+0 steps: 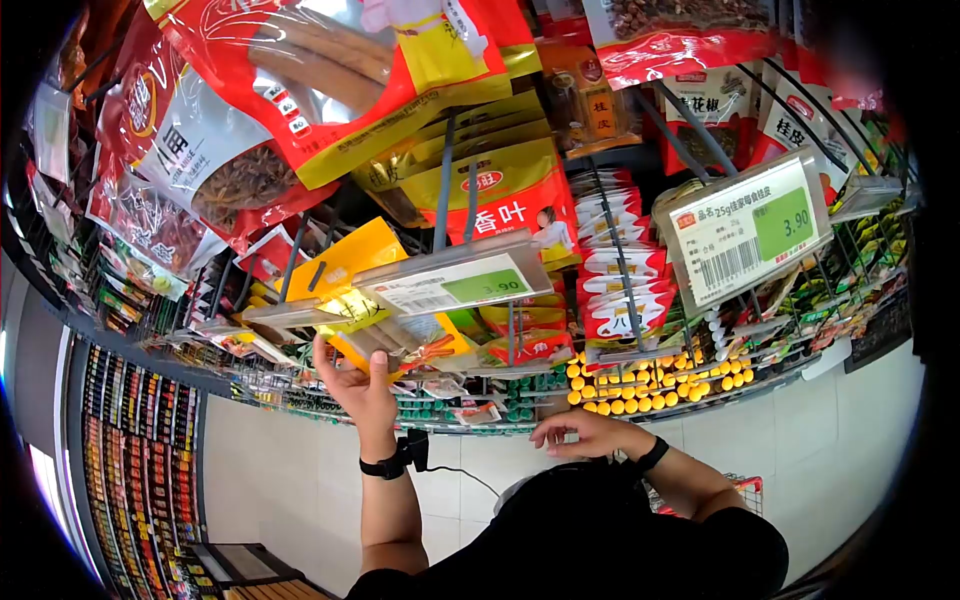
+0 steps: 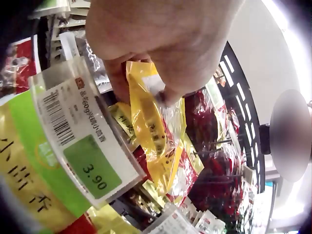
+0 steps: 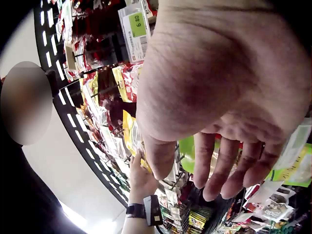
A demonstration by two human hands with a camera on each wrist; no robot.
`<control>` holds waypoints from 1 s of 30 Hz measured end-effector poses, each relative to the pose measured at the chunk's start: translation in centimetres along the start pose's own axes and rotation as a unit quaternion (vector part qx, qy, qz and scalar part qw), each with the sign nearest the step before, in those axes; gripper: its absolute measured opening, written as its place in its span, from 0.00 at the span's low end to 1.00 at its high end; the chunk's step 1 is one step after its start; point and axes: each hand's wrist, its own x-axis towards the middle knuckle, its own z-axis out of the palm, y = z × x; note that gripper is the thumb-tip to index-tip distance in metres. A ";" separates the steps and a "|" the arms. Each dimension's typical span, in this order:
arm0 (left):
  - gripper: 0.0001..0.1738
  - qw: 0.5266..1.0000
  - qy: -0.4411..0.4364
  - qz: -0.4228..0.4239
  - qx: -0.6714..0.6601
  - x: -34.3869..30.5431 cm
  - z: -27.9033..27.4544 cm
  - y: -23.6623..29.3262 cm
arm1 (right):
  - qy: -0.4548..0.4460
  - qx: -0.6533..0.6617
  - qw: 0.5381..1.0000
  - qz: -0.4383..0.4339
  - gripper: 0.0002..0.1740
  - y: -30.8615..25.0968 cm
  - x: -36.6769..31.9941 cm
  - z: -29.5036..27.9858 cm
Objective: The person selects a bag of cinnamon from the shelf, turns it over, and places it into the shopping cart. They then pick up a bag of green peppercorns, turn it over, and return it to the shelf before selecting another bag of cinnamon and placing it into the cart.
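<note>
While the left hand (image 1: 362, 385) reaches up at the lower centre-left of the head view, its grip pinches the lower part of a yellow packet (image 1: 345, 268). This packet hangs among the shelf goods on a hook (image 1: 300, 262), just behind a price tag (image 1: 455, 285). The right hand (image 1: 585, 432) is lower, at centre right, with fingers loosely curled and holding nothing. The step in hand seems to be handling the packet on its hook. The next move probably calls for a straight slide along the hook, passing the tag without tearing the packet.
</note>
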 end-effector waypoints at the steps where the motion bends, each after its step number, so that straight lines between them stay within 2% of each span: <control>1: 0.46 1.000 -0.004 -0.003 0.003 0.1 -0.1 0.0 | 0.001 0.000 1.000 0.000 0.20 0.1 0.1 0.0; 6: 0.44 1.000 -0.007 -0.010 0.019 1.3 0.2 1.0 | -0.008 -0.001 1.000 0.007 0.20 0.6 0.5 0.2; 9: 0.44 0.998 -0.018 0.033 0.044 2.6 1.0 1.8 | -0.014 -0.014 1.000 0.010 0.21 1.1 0.6 0.6; 10: 0.40 0.997 -0.015 0.062 0.031 3.0 1.7 2.6 | -0.010 -0.016 1.000 0.010 0.21 1.0 0.6 0.7; 13: 0.35 0.998 -0.023 0.054 0.014 3.6 2.3 3.5 | -0.015 -0.036 0.998 0.039 0.21 0.0 0.4 0.7; 14: 0.29 0.998 -0.022 0.058 -0.003 3.9 2.8 3.8 | -0.008 -0.036 0.999 0.040 0.20 -0.1 0.2 0.7; 15: 0.24 0.993 -0.046 0.093 0.051 4.8 1.9 2.0 | -0.005 -0.036 0.999 0.041 0.19 -0.2 0.2 0.7; 18: 0.18 0.990 -0.091 0.089 0.058 6.6 2.0 1.1 | 0.008 -0.030 0.999 0.043 0.19 -0.1 -0.3 1.0; 21: 0.20 0.988 -0.142 0.062 0.003 8.1 2.2 1.4 | 0.018 -0.044 0.997 0.057 0.20 -0.2 -0.8 1.3; 22: 0.23 0.982 -0.167 0.082 0.042 8.7 2.0 1.9 | 0.022 -0.048 0.997 0.060 0.20 -0.3 -0.9 1.4; 25: 0.24 0.977 -0.181 0.104 0.042 9.8 2.3 1.6 | 0.047 -0.060 0.996 0.054 0.20 -0.7 -1.1 2.0; 30: 0.33 0.967 -0.237 0.087 0.020 11.6 2.9 0.7 | 0.107 -0.060 0.991 0.053 0.19 -1.4 -0.6 4.0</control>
